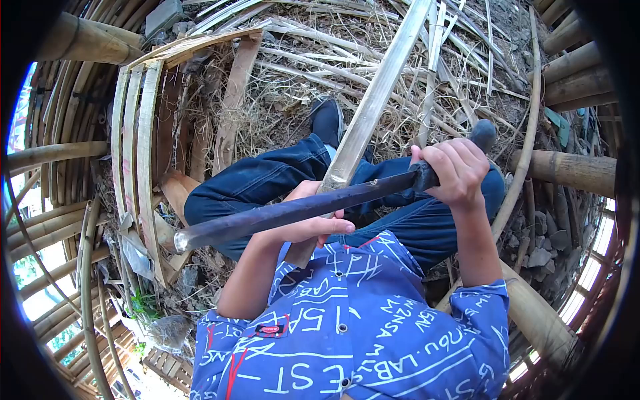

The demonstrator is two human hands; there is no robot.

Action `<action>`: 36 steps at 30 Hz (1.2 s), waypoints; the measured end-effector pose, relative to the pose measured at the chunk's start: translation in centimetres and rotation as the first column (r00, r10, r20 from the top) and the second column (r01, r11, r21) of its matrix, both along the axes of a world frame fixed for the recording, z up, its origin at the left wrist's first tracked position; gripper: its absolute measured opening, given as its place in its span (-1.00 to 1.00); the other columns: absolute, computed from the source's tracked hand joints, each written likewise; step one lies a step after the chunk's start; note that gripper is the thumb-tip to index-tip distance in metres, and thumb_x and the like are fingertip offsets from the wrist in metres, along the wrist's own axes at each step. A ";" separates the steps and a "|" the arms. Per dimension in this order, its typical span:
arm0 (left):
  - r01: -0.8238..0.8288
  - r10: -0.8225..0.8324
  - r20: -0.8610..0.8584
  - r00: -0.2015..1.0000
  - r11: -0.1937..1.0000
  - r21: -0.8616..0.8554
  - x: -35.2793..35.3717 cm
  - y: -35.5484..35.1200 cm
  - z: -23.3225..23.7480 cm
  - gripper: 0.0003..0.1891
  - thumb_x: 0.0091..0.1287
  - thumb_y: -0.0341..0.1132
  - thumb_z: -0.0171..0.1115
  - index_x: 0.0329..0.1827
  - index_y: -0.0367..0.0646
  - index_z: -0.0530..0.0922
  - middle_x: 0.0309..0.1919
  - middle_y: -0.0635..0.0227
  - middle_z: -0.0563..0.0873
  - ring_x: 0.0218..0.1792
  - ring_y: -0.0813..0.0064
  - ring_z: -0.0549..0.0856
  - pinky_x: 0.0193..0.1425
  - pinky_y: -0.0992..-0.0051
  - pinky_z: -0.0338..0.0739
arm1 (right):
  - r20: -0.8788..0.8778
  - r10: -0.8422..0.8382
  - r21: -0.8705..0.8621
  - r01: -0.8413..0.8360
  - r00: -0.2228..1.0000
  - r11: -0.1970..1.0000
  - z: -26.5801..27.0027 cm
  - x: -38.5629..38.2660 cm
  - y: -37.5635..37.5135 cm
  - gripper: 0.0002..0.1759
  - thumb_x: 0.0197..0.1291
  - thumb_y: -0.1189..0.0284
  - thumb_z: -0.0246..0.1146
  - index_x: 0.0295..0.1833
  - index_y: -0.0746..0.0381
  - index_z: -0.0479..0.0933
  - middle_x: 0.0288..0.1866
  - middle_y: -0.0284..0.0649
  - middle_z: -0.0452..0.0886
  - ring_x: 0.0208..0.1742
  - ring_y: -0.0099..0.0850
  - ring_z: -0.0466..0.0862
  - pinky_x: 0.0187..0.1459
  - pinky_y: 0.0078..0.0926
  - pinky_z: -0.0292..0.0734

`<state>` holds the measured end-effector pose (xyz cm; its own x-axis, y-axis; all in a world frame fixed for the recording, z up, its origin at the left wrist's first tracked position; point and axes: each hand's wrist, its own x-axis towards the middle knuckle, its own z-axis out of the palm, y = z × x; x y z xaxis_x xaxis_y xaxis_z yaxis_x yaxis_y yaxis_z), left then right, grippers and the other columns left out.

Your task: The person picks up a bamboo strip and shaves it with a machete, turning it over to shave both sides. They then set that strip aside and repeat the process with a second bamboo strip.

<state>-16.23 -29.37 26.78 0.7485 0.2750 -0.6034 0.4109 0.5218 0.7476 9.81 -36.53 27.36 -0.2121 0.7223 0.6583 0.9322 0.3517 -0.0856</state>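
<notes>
My right hand [455,170] is wrapped around the handle of a machete [300,208], just behind a dark collar. Its long, dark blade reaches left across my lap, with a paler, worn tip. Beneath the blade, my left hand [303,227] grips a split bamboo strip [383,87] near its lower end. The strip slants from my shirt front up past the top of the view. The blade crosses over the strip close to the left thumb, hiding part of that hand and of the strip.
I sit with bent legs in dark jeans [257,170]. A slatted bamboo frame [137,143] stands at the left. Ahead, loose bamboo strips [327,57] and fibrous shavings [280,107] cover the ground. Bamboo poles [567,172] and stones [540,250] lie at the right.
</notes>
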 end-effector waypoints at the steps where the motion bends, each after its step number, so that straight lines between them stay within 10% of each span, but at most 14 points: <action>1: 0.002 -0.002 -0.001 1.000 1.000 -0.002 0.0 0.0 0.1 -0.61 0.02 -0.25 0.57 -0.40 -0.19 0.44 -0.66 0.44 0.54 -0.71 0.67 0.57 -0.67 0.62 0.47 | -0.009 0.012 0.008 -0.012 1.000 1.000 -0.1 0.1 0.0 -0.79 -0.09 0.56 0.42 -0.42 0.18 0.48 -0.60 -0.30 0.50 -0.61 -0.34 0.54 -0.50 -0.45 0.45; 20: -0.074 0.074 -0.003 0.997 0.997 -0.035 -0.3 -0.7 0.5 -0.65 0.05 -0.46 0.53 -0.22 -0.27 0.49 -0.55 0.41 0.56 -0.67 0.61 0.59 -0.68 0.57 0.46 | -0.421 -0.113 -0.431 -0.089 0.900 0.898 -3.8 -1.9 -2.3 -0.73 -0.42 0.46 0.39 -0.44 0.19 0.54 -0.55 -0.17 0.60 -0.49 -0.15 0.65 -0.41 -0.31 0.53; 22: -0.117 0.117 -0.006 0.993 0.988 -0.098 -0.1 -0.9 0.6 -0.49 -0.01 -0.54 0.53 0.01 -0.28 0.48 -0.51 0.44 0.56 -0.65 0.62 0.61 -0.68 0.58 0.49 | -0.422 -0.122 -0.451 -0.092 0.898 0.888 -3.7 -2.1 -2.3 -0.74 -0.41 0.46 0.38 -0.45 0.20 0.54 -0.57 -0.16 0.60 -0.51 -0.15 0.65 -0.43 -0.30 0.53; 36: -0.088 0.094 -0.039 0.995 0.987 0.134 0.1 -1.5 0.5 -0.53 0.03 -0.38 0.55 -0.08 -0.29 0.47 -0.48 0.42 0.57 -0.61 0.65 0.61 -0.64 0.61 0.51 | -0.307 -0.224 -0.656 -0.035 0.925 0.754 -3.1 -3.4 -2.2 -0.80 -0.23 0.35 0.37 -0.49 0.18 0.53 -0.59 -0.14 0.60 -0.51 -0.13 0.65 -0.44 -0.23 0.52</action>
